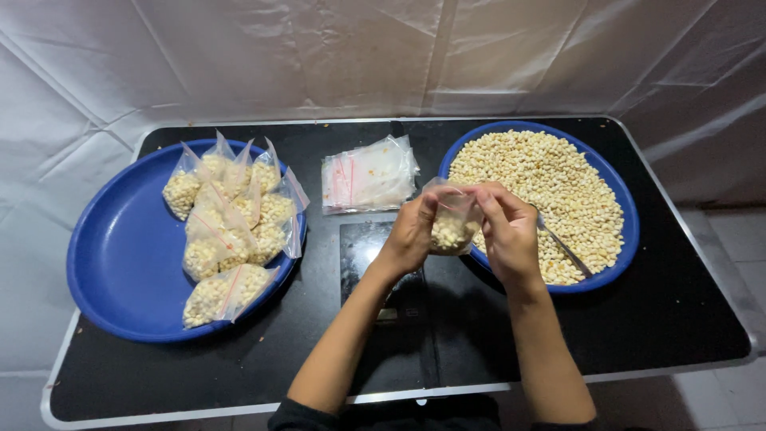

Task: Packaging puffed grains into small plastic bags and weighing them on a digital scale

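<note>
My left hand (411,233) and my right hand (508,231) together hold a small clear zip bag (452,225) part-filled with pale kernels, above the table's middle. Both sets of fingers pinch the bag's top edge. Just right of the bag lies a round blue tray (627,203) heaped with loose pale kernels (550,187), and a metal spoon (565,249) rests in it beside my right hand.
A large blue tray (112,263) on the left carries several filled zip bags (227,227). A stack of empty clear zip bags (369,174) lies at the table's far middle. A flat black scale (367,263) sits under my left forearm on the black table (662,319).
</note>
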